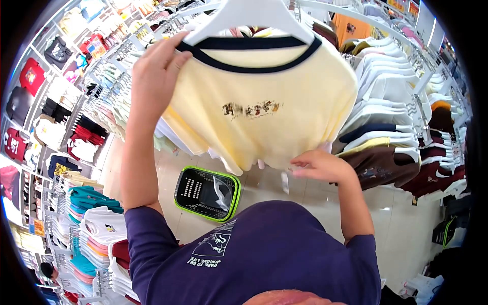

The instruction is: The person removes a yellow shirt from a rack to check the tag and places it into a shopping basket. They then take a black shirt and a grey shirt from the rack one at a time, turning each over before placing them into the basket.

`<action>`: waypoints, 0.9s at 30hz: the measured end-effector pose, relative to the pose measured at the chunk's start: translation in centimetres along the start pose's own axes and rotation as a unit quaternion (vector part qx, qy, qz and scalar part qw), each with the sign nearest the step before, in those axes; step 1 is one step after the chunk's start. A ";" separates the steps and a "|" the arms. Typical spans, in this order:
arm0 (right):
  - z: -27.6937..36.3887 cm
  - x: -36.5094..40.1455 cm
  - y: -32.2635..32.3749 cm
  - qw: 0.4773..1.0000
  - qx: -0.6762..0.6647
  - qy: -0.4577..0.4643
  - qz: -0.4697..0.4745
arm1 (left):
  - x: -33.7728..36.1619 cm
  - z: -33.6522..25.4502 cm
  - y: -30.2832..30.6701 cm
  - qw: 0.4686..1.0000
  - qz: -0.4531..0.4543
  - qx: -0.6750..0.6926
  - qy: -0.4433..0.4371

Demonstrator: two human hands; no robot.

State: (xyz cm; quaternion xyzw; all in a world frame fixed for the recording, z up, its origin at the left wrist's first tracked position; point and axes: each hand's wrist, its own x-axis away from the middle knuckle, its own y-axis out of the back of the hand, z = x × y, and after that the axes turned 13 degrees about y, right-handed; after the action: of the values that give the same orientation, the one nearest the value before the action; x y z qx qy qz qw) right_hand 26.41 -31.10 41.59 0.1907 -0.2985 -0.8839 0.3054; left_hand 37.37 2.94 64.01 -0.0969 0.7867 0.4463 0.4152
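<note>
A pale yellow T-shirt [244, 129] with a navy neckband and a small printed row of figures hangs in front of me on a white hanger [249, 18]. My left hand [160, 66] is closed on its shoulder, beside the neckband and the hanger's arm. At the lower hem, my right hand [323, 169] has its fingers stretched out, the fingertips right by the fabric. Below the hem dangles a small white tag [284, 183].
A black shopping basket [193, 208] with a green rim stands on the tiled floor, something clear and white inside. To the right runs a rack of hanging shirts [381, 101]. More clothes [101, 223] hang at lower left, and wall shelves [35, 127] line the far left.
</note>
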 end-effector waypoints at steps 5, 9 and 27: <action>8.7 1.5 8.1 0.941 -0.149 0.203 -0.227 | 1.6 -0.6 -1.8 0.999 0.032 0.019 -0.022; 10.4 -1.1 11.2 0.895 -0.033 0.156 -0.417 | 3.1 -1.7 -2.3 0.995 0.093 0.034 -0.029; 9.5 -4.7 6.8 0.953 -0.169 0.088 -0.233 | 12.3 -2.4 -9.0 0.994 0.082 0.074 -0.003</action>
State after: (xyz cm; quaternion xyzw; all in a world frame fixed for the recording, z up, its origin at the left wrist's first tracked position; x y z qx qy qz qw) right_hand 27.85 -28.45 53.81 0.2779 -0.0634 -0.9477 0.1435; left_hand 32.87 -1.50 49.89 -0.0001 0.8218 0.4197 0.3853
